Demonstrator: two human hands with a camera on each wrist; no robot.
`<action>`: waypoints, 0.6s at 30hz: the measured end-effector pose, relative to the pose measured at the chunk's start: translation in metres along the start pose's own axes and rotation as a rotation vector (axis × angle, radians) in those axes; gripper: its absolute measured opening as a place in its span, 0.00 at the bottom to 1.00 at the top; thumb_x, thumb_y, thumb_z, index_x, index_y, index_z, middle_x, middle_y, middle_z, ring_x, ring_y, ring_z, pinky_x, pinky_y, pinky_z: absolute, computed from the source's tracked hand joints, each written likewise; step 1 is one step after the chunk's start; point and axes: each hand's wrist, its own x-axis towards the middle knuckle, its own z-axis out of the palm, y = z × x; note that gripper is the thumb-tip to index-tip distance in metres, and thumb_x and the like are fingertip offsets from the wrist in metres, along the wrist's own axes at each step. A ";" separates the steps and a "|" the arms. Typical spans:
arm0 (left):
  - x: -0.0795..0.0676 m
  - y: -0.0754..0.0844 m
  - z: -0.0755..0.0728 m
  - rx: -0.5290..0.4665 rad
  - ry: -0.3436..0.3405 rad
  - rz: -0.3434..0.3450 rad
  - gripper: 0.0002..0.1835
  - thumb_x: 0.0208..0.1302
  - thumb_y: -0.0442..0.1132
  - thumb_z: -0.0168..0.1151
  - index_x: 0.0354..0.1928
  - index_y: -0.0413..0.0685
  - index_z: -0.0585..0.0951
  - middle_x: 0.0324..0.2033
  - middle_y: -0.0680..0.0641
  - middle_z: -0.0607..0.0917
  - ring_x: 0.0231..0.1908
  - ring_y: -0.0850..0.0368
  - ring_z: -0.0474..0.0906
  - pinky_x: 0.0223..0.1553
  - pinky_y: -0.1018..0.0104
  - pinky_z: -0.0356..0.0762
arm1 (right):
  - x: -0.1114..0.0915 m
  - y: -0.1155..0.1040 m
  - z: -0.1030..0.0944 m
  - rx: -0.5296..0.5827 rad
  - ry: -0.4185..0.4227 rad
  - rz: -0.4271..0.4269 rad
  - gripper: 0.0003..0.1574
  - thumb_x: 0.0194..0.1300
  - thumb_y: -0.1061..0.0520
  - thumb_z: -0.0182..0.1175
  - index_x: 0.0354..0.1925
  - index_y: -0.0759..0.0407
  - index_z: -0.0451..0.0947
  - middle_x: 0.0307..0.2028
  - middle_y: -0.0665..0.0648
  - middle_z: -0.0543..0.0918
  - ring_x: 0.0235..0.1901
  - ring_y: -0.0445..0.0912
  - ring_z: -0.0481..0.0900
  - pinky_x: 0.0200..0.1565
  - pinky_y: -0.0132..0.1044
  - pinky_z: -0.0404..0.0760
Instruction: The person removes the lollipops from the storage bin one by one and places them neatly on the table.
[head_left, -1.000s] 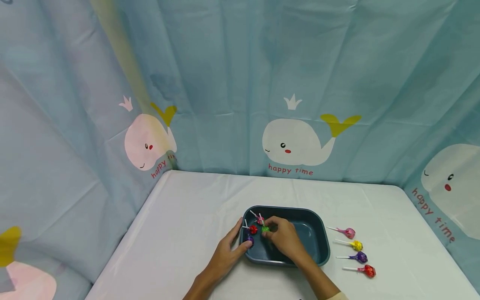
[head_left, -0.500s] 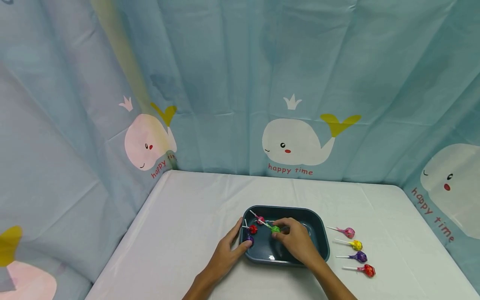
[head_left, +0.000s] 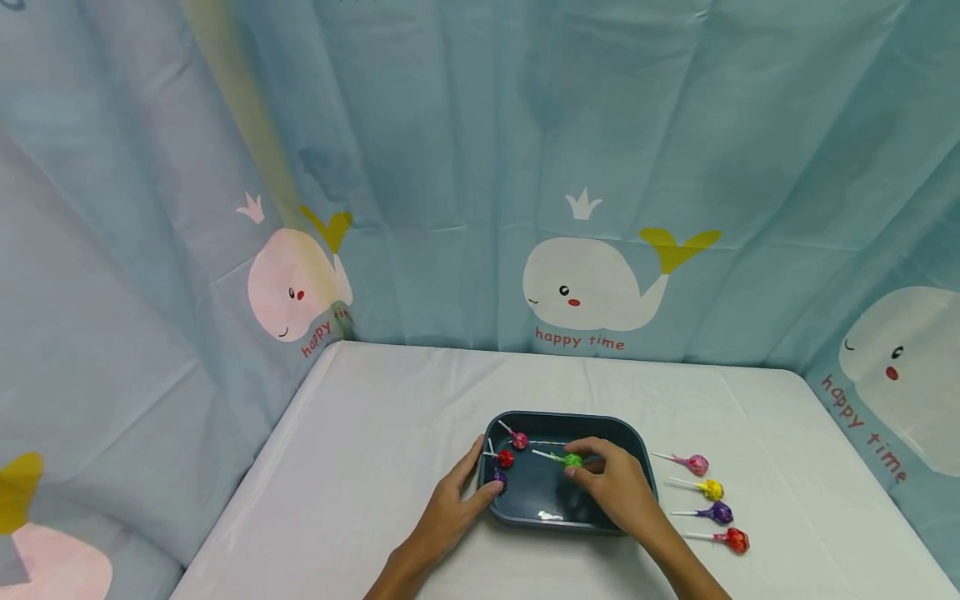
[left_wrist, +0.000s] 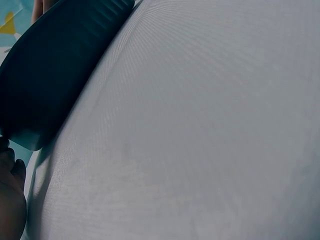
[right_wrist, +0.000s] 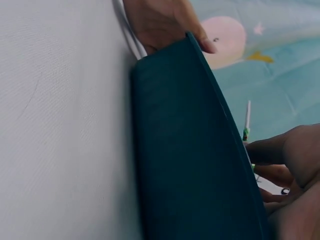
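Observation:
My right hand (head_left: pixel 618 483) pinches a green lollipop (head_left: pixel 572 460) by its candy head over the dark blue tray (head_left: pixel 547 523); the white stick points left. At the tray's left end my left hand (head_left: pixel 453 500) holds the wall, thumb over the rim and fingers along the outside. Inside, by that end, lie a pink lollipop (head_left: pixel 519 440), a red lollipop (head_left: pixel 506 458) and a purple lollipop (head_left: pixel 499 478), the last partly hidden by the left thumb. In the right wrist view the green lollipop's stick (right_wrist: pixel 248 115) rises above the tray's edge.
Right of the tray, on the white tablecloth (head_left: pixel 390 417), a column of lollipops lies with sticks to the left: pink (head_left: pixel 697 464), yellow (head_left: pixel 712 489), purple (head_left: pixel 722 512) and red (head_left: pixel 738 541). A blue whale-print curtain (head_left: pixel 450 275) hangs behind and at the sides.
My right hand has moved right within the tray, carrying the green lollipop away from the others at the left end; its stick has swung from upright to nearly level. The left hand has stayed put.

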 end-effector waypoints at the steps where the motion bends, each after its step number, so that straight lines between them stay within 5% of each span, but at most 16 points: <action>1: 0.000 0.000 0.000 0.002 0.000 0.002 0.42 0.75 0.50 0.67 0.85 0.55 0.59 0.82 0.53 0.61 0.82 0.52 0.53 0.80 0.41 0.52 | -0.001 0.001 -0.002 0.010 0.003 0.003 0.16 0.65 0.61 0.75 0.51 0.49 0.89 0.49 0.51 0.87 0.44 0.46 0.89 0.43 0.41 0.89; 11: 0.001 -0.001 0.000 0.017 -0.001 0.012 0.43 0.76 0.50 0.67 0.85 0.52 0.58 0.83 0.49 0.60 0.82 0.49 0.53 0.79 0.40 0.51 | -0.006 0.007 -0.018 0.077 0.009 0.054 0.17 0.71 0.57 0.70 0.57 0.54 0.87 0.53 0.55 0.87 0.42 0.45 0.87 0.41 0.37 0.89; 18: 0.001 -0.002 0.000 0.010 0.001 0.009 0.43 0.75 0.50 0.67 0.85 0.52 0.58 0.82 0.49 0.61 0.82 0.49 0.53 0.80 0.40 0.51 | -0.010 0.010 -0.026 0.056 0.042 0.061 0.18 0.71 0.55 0.72 0.57 0.54 0.87 0.56 0.57 0.86 0.51 0.51 0.87 0.49 0.42 0.90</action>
